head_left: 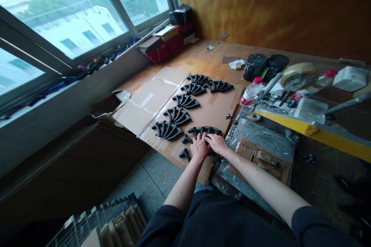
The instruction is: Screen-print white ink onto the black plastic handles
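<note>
A cluster of black curved handles [203,130] lies at the near edge of a flattened cardboard sheet [214,110] on a workbench [203,60], where the left hand [199,147] and right hand [216,143] rest side by side, palms down and fingers loosely spread, touching the pieces. Further fanned groups of handles [177,115] run up the cardboard toward the window [69,19]. To the right stand a water bottle [251,92], black tubs [255,65] and a tape roll [298,75].

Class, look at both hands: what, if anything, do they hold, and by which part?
Both the left hand and right hand rest on black curved handles on the cardboard; an actual grip cannot be told.
</note>
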`<action>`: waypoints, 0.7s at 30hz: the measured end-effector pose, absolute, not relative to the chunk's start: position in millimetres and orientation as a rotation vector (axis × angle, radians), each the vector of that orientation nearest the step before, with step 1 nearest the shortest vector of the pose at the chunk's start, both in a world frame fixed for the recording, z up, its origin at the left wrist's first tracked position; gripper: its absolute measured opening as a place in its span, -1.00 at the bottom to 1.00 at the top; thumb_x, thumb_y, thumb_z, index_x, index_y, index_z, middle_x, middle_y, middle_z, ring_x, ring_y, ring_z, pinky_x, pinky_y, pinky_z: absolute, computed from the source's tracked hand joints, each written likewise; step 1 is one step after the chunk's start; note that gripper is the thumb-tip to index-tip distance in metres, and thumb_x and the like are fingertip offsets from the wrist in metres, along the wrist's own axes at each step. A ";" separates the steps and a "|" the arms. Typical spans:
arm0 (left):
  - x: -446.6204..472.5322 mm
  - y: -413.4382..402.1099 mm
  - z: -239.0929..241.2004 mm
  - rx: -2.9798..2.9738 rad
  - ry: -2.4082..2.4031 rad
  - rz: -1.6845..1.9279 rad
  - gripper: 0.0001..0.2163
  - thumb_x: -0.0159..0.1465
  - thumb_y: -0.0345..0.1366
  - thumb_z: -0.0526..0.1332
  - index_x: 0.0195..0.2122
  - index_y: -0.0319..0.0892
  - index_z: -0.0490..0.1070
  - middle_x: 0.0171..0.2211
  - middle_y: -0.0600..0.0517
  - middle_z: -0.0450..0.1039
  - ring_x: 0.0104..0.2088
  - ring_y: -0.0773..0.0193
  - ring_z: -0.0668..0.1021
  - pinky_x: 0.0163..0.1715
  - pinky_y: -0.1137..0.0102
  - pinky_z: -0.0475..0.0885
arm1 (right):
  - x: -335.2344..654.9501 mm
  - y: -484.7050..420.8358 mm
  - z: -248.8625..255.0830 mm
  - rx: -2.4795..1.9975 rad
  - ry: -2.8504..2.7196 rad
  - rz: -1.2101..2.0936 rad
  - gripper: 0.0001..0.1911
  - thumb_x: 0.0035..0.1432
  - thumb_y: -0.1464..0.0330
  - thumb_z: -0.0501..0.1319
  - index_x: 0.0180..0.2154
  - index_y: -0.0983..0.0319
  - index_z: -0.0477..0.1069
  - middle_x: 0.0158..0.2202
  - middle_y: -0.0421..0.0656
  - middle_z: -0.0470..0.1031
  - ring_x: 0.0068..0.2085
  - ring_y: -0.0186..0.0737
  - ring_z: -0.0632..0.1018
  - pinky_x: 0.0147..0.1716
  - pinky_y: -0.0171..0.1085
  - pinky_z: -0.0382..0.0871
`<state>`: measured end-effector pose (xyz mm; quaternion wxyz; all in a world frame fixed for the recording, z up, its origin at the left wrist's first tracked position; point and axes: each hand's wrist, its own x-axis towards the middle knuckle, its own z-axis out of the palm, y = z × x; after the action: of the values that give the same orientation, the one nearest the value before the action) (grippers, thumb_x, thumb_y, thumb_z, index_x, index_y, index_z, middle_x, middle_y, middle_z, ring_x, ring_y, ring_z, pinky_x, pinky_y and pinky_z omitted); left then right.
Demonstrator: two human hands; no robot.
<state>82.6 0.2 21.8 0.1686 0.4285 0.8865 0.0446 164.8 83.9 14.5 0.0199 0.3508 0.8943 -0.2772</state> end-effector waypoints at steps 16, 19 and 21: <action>32.9 101.4 56.2 1.434 2.599 0.103 -0.65 0.26 0.00 0.12 -0.07 -0.05 0.49 0.03 -0.13 0.37 0.00 -0.02 0.39 -0.18 0.19 0.40 | 164.4 121.3 21.7 1.320 2.978 -1.339 -0.51 0.33 0.22 -0.01 0.22 0.23 0.26 0.20 0.04 0.34 0.18 -0.07 0.40 0.17 -0.09 0.26; 10.2 154.9 56.7 1.566 2.515 0.070 -0.60 0.23 0.07 0.14 -0.07 -0.04 0.51 0.04 -0.12 0.37 0.01 -0.02 0.39 -0.11 0.16 0.38 | 160.8 119.1 13.6 1.223 2.837 -1.272 -0.50 0.32 0.24 0.02 0.21 0.31 0.28 0.17 0.11 0.37 0.18 -0.01 0.40 0.20 -0.07 0.22; 1.2 189.5 51.9 1.647 2.414 0.024 -0.56 0.22 0.11 0.13 -0.05 -0.04 0.51 0.04 -0.12 0.38 0.03 -0.03 0.39 -0.07 0.15 0.36 | 158.6 114.0 6.4 1.104 2.719 -1.188 -0.46 0.31 0.21 0.04 0.21 0.39 0.28 0.20 0.19 0.32 0.25 0.07 0.32 0.24 -0.03 0.15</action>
<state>1.2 189.5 51.9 0.1094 0.5602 0.8210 0.0080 158.6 114.0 6.4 -0.0123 0.3486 0.8588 -0.3753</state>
